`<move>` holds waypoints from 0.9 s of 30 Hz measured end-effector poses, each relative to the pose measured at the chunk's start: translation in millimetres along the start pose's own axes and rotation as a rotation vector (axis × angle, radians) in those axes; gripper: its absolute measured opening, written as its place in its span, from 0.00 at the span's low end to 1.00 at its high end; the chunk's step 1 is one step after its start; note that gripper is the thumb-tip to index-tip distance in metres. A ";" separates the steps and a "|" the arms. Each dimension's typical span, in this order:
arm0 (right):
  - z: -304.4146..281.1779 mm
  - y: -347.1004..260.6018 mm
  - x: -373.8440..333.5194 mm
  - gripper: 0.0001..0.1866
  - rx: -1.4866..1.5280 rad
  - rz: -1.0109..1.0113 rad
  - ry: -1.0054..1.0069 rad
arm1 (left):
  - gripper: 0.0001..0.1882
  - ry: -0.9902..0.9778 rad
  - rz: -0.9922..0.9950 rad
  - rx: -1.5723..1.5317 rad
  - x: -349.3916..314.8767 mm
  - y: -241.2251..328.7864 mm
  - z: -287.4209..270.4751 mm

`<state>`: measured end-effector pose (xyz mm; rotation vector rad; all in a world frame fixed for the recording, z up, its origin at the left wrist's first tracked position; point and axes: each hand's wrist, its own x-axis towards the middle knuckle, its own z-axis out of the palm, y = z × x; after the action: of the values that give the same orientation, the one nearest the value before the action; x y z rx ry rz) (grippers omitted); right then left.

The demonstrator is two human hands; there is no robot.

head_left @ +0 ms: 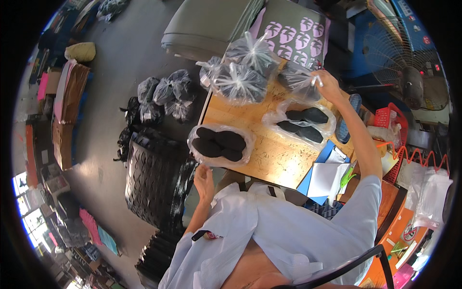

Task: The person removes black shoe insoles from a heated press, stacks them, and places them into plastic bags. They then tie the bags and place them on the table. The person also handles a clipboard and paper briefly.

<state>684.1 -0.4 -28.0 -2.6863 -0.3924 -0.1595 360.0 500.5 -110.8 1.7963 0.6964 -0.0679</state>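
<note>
My right hand [328,85] is closed on the gathered neck of a clear plastic bag [299,81] with dark contents, at the table's far right. Near the table's front left edge is my left hand [204,182], its fingers curled just below an open clear bag [246,153]. Whether they pinch anything is too small to tell. Black sole-shaped pieces [219,143] lie on that open bag. Another open clear bag [274,120] with similar black pieces [308,115] lies between it and my right hand. Several knotted clear bags [240,82] of dark contents are piled at the far left.
The wooden table [269,154] holds a blue clipboard [308,185] with papers and a green-handled tool [347,178] at its right. A fan [411,86] and a red basket [385,118] stand beyond. On the floor left are more filled bags [163,91] and stacked black sheets [156,178].
</note>
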 end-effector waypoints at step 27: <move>226.5 -261.8 -206.9 0.15 1.005 0.912 0.038 | 0.10 -0.384 -0.057 0.091 220.8 -16.8 -51.1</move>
<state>420.9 271.8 -166.6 -1.6268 0.6267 0.2111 518.3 642.0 -192.0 1.7814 0.4729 -0.4761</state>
